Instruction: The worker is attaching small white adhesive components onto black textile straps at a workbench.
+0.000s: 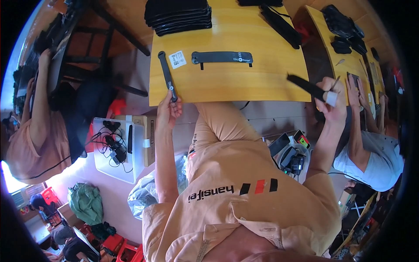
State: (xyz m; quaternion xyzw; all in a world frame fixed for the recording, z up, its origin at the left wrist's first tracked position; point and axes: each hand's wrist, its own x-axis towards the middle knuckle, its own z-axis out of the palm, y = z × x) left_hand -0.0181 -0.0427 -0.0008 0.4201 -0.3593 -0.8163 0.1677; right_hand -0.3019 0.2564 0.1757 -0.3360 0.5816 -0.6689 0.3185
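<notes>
Yellow table (244, 83), left grip (167, 108) pinching strap (166, 72), right grip (337, 108) clasping strip (305, 85), bin (104, 166) of cables (116, 149)

yellow table (262, 85) | pinkish floor (117, 198) | bright light (9, 178) | red stools (113, 242)

Bright, mostly even light covered the yellow table (244, 85) in front of both grips, with harsh glare far to the left.
The grey strap (166, 72) in the left hand (168, 109) looked fairly crisp, while the black strip (305, 86) in the right hand (334, 98) was softened by blur. Well left of the left grip and lower down, white glare (9, 177) burned out all detail. Beyond that grip, the black stack (178, 17) sank into near-solid dark. Far outside both grips, fisheye distortion bent shapes, which lost sharpness toward a black rim.
</notes>
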